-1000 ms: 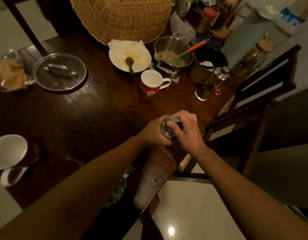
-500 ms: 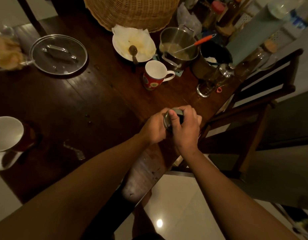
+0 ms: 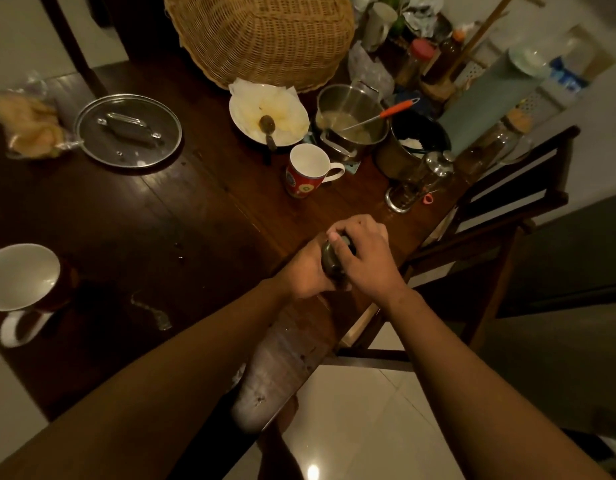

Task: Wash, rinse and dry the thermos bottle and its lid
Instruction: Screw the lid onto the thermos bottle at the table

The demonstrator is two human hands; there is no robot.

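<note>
The thermos bottle [image 3: 330, 261] is dark and mostly hidden between my two hands, above the near right part of the dark wooden table [image 3: 202, 220]. My left hand [image 3: 308, 271] grips its body from the left. My right hand [image 3: 363, 256] is curled over the top, fingers wrapped round the thermos lid [image 3: 342, 241], of which only a dark sliver shows. Whether the lid is loose or tight I cannot tell.
Behind my hands stand a red patterned mug [image 3: 304, 171], a steel pot [image 3: 353, 121] with an orange-handled utensil, a white plate [image 3: 268, 114], a glass pan lid [image 3: 128, 129] and a wicker cover [image 3: 265, 39]. A white mug [image 3: 19, 282] is at left. A wooden chair [image 3: 490, 216] is on the right.
Both hands stay clamped on the bottle and lid. My right hand has shifted round the lid, covering more of it, and the view has tilted so the table sits lower.
</note>
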